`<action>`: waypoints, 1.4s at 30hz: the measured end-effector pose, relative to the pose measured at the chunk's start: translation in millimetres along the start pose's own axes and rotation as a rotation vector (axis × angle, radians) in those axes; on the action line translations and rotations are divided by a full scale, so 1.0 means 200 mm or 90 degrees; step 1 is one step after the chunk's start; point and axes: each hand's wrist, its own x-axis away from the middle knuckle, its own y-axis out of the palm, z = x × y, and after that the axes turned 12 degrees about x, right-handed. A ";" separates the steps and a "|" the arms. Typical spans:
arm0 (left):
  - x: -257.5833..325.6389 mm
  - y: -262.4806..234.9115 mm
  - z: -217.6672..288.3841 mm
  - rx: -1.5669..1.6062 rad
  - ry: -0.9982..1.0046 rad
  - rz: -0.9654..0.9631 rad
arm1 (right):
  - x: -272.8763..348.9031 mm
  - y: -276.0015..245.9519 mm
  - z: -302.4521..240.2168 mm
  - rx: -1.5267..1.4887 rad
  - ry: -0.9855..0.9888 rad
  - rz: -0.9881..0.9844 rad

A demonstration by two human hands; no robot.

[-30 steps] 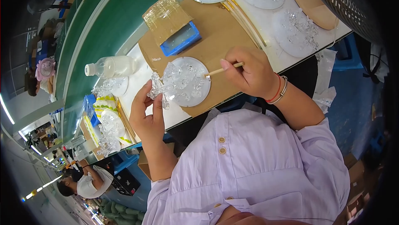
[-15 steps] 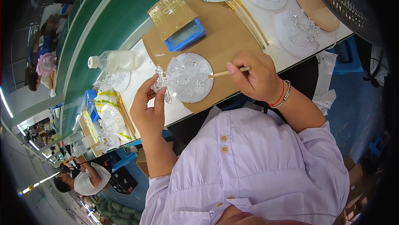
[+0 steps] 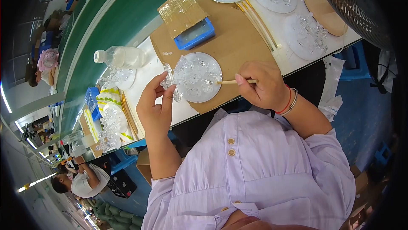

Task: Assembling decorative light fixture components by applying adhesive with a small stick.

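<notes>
Between the thumb and fingertips of my left hand [image 3: 154, 107] is a clear, crystal-like ornament piece [image 3: 171, 83], held at the left edge of a round white disc [image 3: 203, 98]. Clear faceted pieces [image 3: 193, 75] cover much of that disc, which lies on a cardboard sheet. My right hand [image 3: 264, 86] is closed around a thin, light wooden brush [image 3: 229, 82]. The brush points left, its tip over the right part of the disc; whether it touches a piece is too small to tell.
Beyond the disc stands a blue box [image 3: 196, 38] partly covered by a taped cardboard flap [image 3: 182, 12]. A clear bottle [image 3: 125, 57] lies to the left. More decorated discs [image 3: 306, 43] and several thin sticks [image 3: 257, 24] are at the back right, near a fan [image 3: 355, 7]. Another person [image 3: 87, 181] sits far left.
The whole view has shifted slightly, moving the table items a little to the right. Against the disc, the brush tip has moved slightly toward me. Both hands keep their grips.
</notes>
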 end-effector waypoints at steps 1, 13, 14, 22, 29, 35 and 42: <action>0.00 0.00 0.00 -0.002 0.005 0.000 | 0.00 0.00 0.00 -0.001 -0.002 0.000; 0.06 0.02 -0.02 -0.002 0.038 0.048 | 0.02 -0.14 0.00 0.018 0.069 0.015; 0.07 0.02 -0.03 -0.003 0.037 0.052 | 0.03 -0.16 0.01 0.014 0.092 0.039; 0.11 0.06 0.01 -0.115 0.129 0.083 | 0.02 -0.12 0.06 0.032 0.083 0.041; 0.11 0.05 0.02 -0.126 0.111 0.066 | -0.02 -0.01 0.10 -0.003 0.069 0.000; 0.11 0.04 0.01 -0.078 0.115 0.051 | -0.01 -0.01 0.09 0.008 0.044 -0.037; 0.09 0.02 0.03 -0.068 0.119 0.028 | -0.03 0.01 0.08 0.014 0.024 -0.019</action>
